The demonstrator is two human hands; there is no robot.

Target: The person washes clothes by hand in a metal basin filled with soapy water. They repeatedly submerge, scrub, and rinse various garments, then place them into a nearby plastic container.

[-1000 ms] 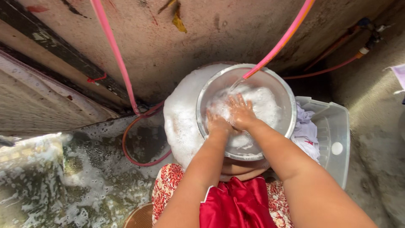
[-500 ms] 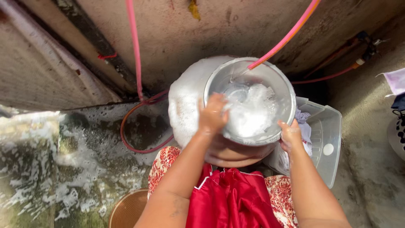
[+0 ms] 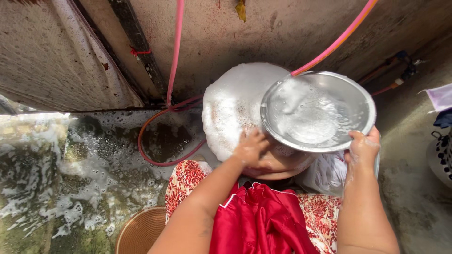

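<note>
A shiny steel basin (image 3: 320,110) with foamy water inside is tilted up in front of me. My right hand (image 3: 361,149) grips its near right rim. My left hand (image 3: 251,147) holds its lower left edge, where it rests against a larger tub (image 3: 235,106) heaped with white suds. A pink hose (image 3: 332,46) runs down from the upper right to the basin's far rim. White cloth (image 3: 326,173) lies just below the basin, between my arms.
A second pink hose (image 3: 178,44) hangs down the stained wall and loops on the wet, foamy ground (image 3: 61,188). A round copper-coloured vessel (image 3: 141,230) sits at my lower left. Red and patterned fabric (image 3: 256,221) covers my lap. A spotted item (image 3: 442,155) is at the right edge.
Both hands left the wash inside the basin and took its rim. The basin has been raised and tilted, and the cloth that was in it is gone from inside.
</note>
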